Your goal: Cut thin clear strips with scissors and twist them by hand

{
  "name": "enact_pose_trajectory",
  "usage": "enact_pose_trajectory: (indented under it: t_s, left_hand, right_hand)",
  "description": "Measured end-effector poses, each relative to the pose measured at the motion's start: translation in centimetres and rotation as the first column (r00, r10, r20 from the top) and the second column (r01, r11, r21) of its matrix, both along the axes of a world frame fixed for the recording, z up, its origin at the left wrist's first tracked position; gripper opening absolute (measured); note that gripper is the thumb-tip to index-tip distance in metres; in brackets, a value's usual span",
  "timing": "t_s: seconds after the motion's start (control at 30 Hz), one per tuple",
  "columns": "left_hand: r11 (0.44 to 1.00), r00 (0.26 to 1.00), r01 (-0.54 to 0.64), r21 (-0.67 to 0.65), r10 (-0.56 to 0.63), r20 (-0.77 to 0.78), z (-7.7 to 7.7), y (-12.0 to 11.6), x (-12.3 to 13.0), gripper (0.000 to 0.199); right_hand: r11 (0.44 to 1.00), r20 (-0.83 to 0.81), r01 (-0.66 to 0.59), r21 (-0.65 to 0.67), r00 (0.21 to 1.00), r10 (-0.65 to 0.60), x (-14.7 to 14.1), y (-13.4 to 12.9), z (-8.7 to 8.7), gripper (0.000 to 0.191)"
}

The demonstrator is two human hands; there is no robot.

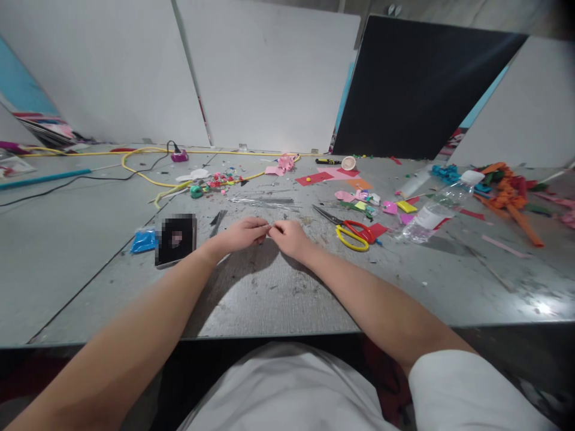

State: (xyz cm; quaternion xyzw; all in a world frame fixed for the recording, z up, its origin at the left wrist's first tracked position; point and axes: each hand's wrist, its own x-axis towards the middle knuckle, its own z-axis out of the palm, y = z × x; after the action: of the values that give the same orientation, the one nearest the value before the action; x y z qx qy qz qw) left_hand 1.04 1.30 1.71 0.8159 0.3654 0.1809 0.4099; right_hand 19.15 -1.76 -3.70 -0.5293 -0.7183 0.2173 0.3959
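My left hand [244, 234] and my right hand [290, 237] meet fingertip to fingertip above the grey table, near its middle. The fingers of both are pinched together; whatever lies between them is too small to make out. Just beyond the hands lies a bundle of thin metal wires [265, 202]. To the right rest scissors [348, 230] with one red and one yellow handle. Dark strips [218, 222] lie left of my left hand, beside a phone [176, 240] and a blue packet [144, 241].
A clear plastic bottle [438, 209] stands at the right, with orange crepe paper [507, 194] behind it. Coloured paper and clay scraps are scattered about. A yellow cord [135, 172] and a black cable with a purple plug [179, 155] run along the back left. Upright panels [269, 78] border the table.
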Motion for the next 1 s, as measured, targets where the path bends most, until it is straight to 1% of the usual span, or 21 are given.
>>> enact_pose_trajectory:
  t_s: [0.1, 0.2, 0.3, 0.53, 0.7, 0.87, 1.0]
  left_hand:
    - [1.000, 1.000, -0.001, 0.006, 0.001, 0.010, 0.15, -0.10, 0.04, 0.041]
    - [1.000, 1.000, -0.012, -0.004, 0.012, 0.005, 0.09, -0.17, 0.09, 0.040]
    - [1.000, 1.000, -0.028, -0.006, 0.028, 0.001, 0.02, -0.18, 0.11, 0.036]
    - [0.995, 0.993, -0.095, -0.044, 0.098, 0.063, -0.24, 0.28, -0.11, 0.032]
    - [0.992, 0.985, -0.107, -0.070, 0.115, 0.128, 0.02, 0.28, -0.08, 0.028]
    - [0.983, 0.974, -0.150, -0.103, 0.165, 0.156, 0.50, -0.16, 0.17, 0.025]
    - [0.978, 0.970, -0.153, -0.142, 0.176, 0.167, 0.47, -0.27, 0.33, 0.026]
  right_hand:
    - [0.998, -0.083, -0.051, -0.032, 0.995, 0.048, 0.03, 0.20, -0.27, 0.031]
    - [0.997, -0.118, -0.060, -0.040, 0.991, 0.055, 0.05, 0.29, -0.28, 0.032]
    - [0.997, -0.142, -0.040, -0.071, 0.989, 0.029, 0.05, 0.32, -0.19, 0.033]
    - [0.986, -0.230, 0.005, -0.167, 0.972, -0.044, 0.14, 0.43, -0.02, 0.036]
    - [0.982, -0.287, 0.009, -0.189, 0.956, -0.064, 0.13, 0.58, -0.12, 0.033]
    - [0.982, -0.394, -0.027, -0.188, 0.918, -0.050, -0.01, 0.68, -0.32, 0.028]
    - [0.969, -0.447, -0.047, -0.244, 0.892, -0.070, -0.20, 0.92, -0.35, 0.024]
